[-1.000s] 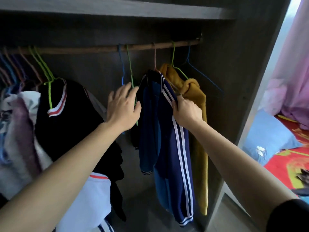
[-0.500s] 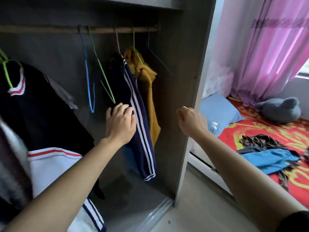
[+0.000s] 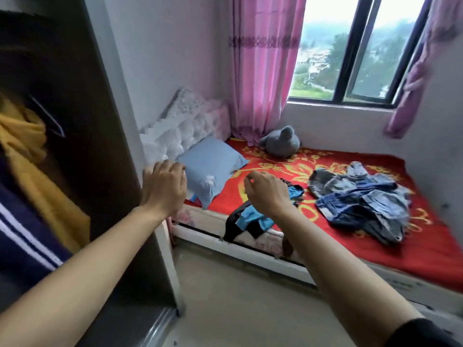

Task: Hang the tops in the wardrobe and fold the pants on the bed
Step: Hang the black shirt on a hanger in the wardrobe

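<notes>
Hands up, both empty: left hand (image 3: 164, 189) loosely curled, right hand (image 3: 266, 192) fingers bent, gripping nothing. Wardrobe (image 3: 75, 121) is cut off at left, showing only slivers of the yellow top (image 3: 30, 156) and striped navy jacket (image 3: 22, 236). Jeans (image 3: 360, 201) lie crumpled on the red bed (image 3: 350, 249); a blue-and-black garment (image 3: 250, 219) is half hidden behind the right wrist.

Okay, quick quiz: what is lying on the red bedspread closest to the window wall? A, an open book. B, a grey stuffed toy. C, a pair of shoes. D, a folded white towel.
B: a grey stuffed toy sits on the red bedspread at the foot of the pink curtain, just below the window.
</notes>
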Action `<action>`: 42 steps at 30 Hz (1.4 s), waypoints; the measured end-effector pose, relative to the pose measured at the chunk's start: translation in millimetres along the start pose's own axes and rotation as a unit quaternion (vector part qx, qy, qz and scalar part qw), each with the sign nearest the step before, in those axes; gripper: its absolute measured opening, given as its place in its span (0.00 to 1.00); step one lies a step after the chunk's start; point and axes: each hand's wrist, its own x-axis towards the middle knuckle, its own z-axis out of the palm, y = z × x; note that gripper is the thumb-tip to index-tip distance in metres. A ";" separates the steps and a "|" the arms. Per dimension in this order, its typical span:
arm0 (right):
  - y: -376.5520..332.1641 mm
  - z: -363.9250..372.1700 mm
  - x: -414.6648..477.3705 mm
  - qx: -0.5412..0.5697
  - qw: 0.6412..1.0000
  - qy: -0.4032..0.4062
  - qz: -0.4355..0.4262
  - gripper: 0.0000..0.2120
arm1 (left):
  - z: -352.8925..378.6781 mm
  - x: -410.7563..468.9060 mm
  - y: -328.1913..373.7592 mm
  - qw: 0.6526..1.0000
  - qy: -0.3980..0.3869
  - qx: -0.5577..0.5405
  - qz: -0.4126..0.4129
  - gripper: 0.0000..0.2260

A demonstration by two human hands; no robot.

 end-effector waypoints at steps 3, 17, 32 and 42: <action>71.0 -18.6 -7.7 -0.018 0.999 -0.002 0.041 0.17 | 25.9 17.9 69.4 0.999 -0.002 -0.040 0.037 0.17; 241.6 13.6 36.7 -0.062 0.984 -0.048 0.162 0.15 | 176.8 108.8 178.6 0.987 -0.075 -0.070 0.123 0.09; 328.2 114.9 182.8 -0.110 0.952 -0.141 0.248 0.19 | 367.6 275.2 169.1 0.964 -0.192 -0.098 0.157 0.11; 497.6 206.4 276.3 -0.071 0.945 -0.186 0.258 0.26 | 538.3 360.2 272.0 0.944 -0.262 -0.075 0.185 0.15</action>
